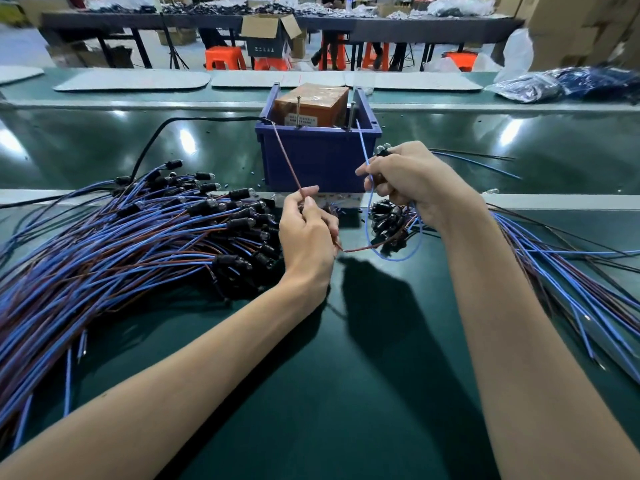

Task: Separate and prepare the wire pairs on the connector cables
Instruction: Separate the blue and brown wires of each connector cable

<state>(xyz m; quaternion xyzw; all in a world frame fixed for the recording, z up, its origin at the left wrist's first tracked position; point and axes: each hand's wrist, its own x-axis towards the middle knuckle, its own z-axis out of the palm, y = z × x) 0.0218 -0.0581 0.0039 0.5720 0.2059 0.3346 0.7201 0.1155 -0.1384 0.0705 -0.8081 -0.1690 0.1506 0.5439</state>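
My left hand (308, 233) pinches a brown wire (287, 161) that runs up and left to the rim of a blue bin (318, 157). My right hand (412, 181) holds a blue wire (363, 148) that rises to the bin's right side and loops below the hand. A black connector (382, 152) shows at the top of that hand. The two wires meet low between my hands. A big pile of blue and brown connector cables (138, 237) lies at the left. A smaller bunch of connectors (388, 216) lies under my right hand.
The blue bin holds an orange box (311, 105) and two upright metal pins. More blue and brown cables (571, 278) spread at the right. A black cable (156, 140) curves from the bin to the left. Beyond the green belt stand tables, orange stools and cartons.
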